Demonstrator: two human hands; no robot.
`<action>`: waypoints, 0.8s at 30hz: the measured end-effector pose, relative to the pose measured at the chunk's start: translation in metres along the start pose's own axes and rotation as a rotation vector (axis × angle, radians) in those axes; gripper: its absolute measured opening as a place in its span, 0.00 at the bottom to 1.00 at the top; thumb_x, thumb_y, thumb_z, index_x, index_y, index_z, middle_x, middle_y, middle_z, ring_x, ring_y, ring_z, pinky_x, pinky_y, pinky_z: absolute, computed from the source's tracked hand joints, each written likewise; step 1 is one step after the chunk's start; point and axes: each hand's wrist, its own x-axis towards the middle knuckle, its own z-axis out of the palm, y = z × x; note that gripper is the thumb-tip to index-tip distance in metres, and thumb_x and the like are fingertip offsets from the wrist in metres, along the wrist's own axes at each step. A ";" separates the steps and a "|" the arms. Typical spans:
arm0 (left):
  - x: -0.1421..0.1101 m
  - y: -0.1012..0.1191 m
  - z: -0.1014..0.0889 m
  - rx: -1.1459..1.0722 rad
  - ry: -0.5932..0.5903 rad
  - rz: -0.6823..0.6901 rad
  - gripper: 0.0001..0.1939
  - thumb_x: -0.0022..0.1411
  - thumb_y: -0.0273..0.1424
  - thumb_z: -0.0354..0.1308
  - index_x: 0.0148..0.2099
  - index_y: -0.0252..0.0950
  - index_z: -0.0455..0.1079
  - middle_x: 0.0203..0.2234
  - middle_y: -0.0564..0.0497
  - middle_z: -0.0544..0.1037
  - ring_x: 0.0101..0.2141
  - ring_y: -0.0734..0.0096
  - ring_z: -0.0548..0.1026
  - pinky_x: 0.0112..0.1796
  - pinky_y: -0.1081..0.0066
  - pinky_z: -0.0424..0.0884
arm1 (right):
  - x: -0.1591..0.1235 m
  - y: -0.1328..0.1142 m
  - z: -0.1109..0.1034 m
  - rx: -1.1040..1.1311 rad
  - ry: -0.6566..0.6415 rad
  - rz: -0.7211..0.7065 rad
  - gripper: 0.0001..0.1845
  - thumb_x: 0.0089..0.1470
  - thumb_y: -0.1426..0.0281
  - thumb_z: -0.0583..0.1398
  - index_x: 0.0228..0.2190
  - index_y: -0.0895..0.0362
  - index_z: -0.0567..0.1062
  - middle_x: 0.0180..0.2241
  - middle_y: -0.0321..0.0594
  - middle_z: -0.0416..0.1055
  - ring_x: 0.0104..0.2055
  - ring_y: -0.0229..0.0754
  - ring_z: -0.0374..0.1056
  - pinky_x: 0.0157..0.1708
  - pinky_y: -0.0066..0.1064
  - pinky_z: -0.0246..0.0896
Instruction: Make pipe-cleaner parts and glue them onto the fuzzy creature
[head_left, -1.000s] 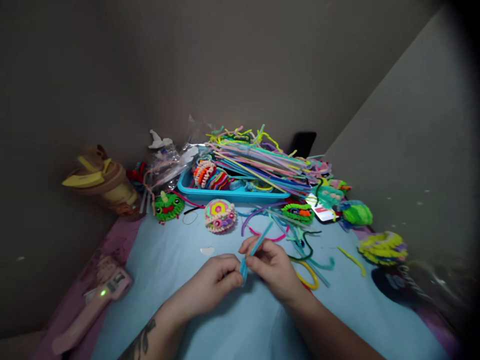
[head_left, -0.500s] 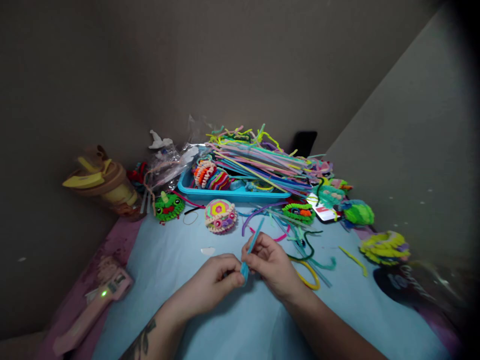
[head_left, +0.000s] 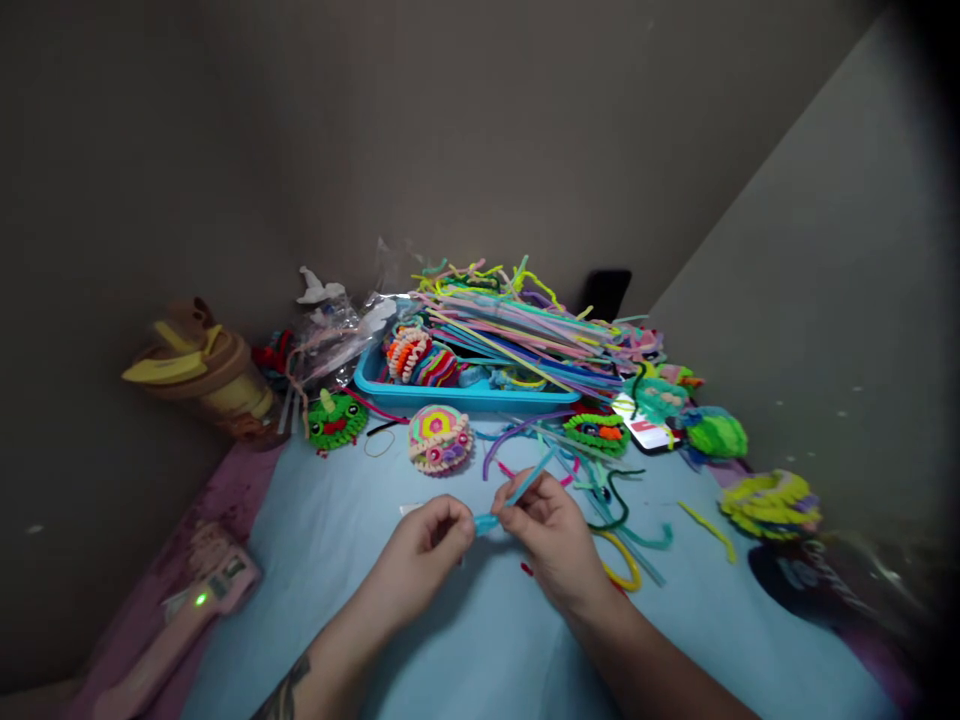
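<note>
Between my hands is a blue pipe cleaner [head_left: 486, 524], bunched or folded at its left part, with a straight end slanting up to the right. My left hand [head_left: 431, 545] pinches the bunched part between thumb and index finger. My right hand [head_left: 547, 530] pinches it near the straight end. Beyond my hands sits a round pastel pipe-cleaner piece [head_left: 440, 440] with pink beads. Loose pipe cleaners lie by my right hand, among them a dark green one [head_left: 621, 500] and a yellow loop [head_left: 626, 562].
A blue tray [head_left: 465, 398] heaped with pipe cleaners [head_left: 517, 320] stands at the back. At left are a lidded cup [head_left: 217, 380], a green figure [head_left: 335, 420] and a pink glue gun [head_left: 199, 610]. A lit phone [head_left: 646, 428] and yellow piece [head_left: 771, 505] lie at right.
My hands have moved slightly apart, and the pipe cleaner has turned from steep to flatter between them. A small red bit now shows beside my right hand.
</note>
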 end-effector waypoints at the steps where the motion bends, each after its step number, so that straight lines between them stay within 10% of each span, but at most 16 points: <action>1: 0.000 0.000 0.000 -0.018 0.016 -0.011 0.18 0.57 0.45 0.53 0.29 0.35 0.61 0.18 0.60 0.58 0.21 0.78 0.54 0.23 0.76 0.52 | 0.000 -0.001 0.000 -0.002 0.003 0.011 0.14 0.42 0.67 0.68 0.29 0.55 0.69 0.26 0.33 0.71 0.28 0.35 0.66 0.29 0.26 0.61; 12: 0.001 0.002 0.000 -0.122 0.122 -0.085 0.21 0.57 0.50 0.52 0.28 0.36 0.59 0.16 0.59 0.64 0.16 0.82 0.55 0.19 0.77 0.51 | -0.006 -0.006 0.005 -0.127 -0.132 0.066 0.11 0.41 0.69 0.67 0.26 0.55 0.70 0.24 0.35 0.72 0.26 0.36 0.68 0.26 0.26 0.63; 20: 0.002 0.001 0.001 -0.299 0.186 -0.080 0.18 0.58 0.46 0.53 0.30 0.35 0.60 0.19 0.57 0.69 0.16 0.82 0.58 0.18 0.78 0.54 | -0.014 -0.006 0.006 -0.538 -0.183 -0.531 0.12 0.47 0.83 0.60 0.26 0.53 0.72 0.28 0.36 0.74 0.32 0.40 0.70 0.37 0.34 0.64; 24: 0.002 0.003 0.001 -0.335 0.201 -0.084 0.17 0.58 0.44 0.53 0.30 0.35 0.60 0.20 0.57 0.68 0.16 0.82 0.58 0.19 0.78 0.55 | -0.016 -0.006 0.005 -0.614 -0.107 -0.579 0.11 0.46 0.81 0.62 0.26 0.52 0.72 0.29 0.38 0.73 0.32 0.41 0.70 0.35 0.34 0.65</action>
